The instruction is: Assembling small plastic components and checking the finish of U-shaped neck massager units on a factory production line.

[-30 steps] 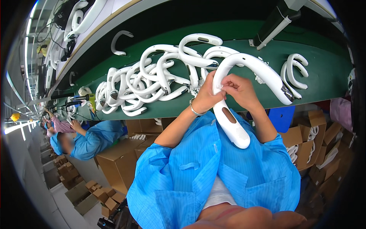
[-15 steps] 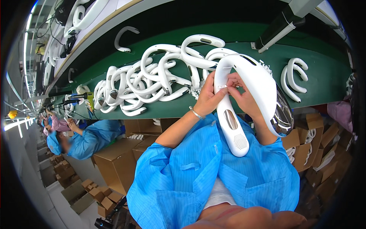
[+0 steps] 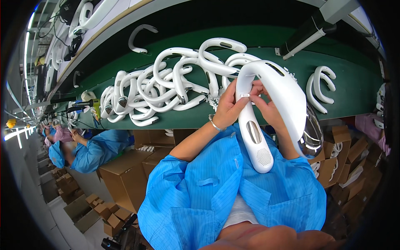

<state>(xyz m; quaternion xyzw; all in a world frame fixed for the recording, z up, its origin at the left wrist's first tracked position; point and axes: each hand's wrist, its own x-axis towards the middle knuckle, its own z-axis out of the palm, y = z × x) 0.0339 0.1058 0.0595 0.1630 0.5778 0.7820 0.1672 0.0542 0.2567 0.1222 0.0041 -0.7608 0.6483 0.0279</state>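
Observation:
A white U-shaped neck fan (image 3: 283,98) hangs in front of my chest, curved part up. Its near arm has a slot and a round patch of small holes; its other end is shiny and dark. My left hand (image 3: 228,109) is closed around the near arm below the bend, thumb on the surface. Inside the curve, my right hand (image 3: 268,108) pinches at a small white piece (image 3: 245,96) on that arm, beside my left thumb. Some right fingertips are hidden behind the thumb and the fan.
A heap of white curved fan housings (image 3: 166,83) covers the green bench (image 3: 350,100) to the left, with two more housings (image 3: 321,85) at the right. Small white parts lie behind the fan. Open cardboard boxes (image 3: 121,179) stand below. A co-worker in blue (image 3: 93,152) sits at left.
The neck fan has shifted slightly right and down in view, its shiny end lower. Both hands keep their hold, and the right thumb and fingers are drawn closer around the small piece.

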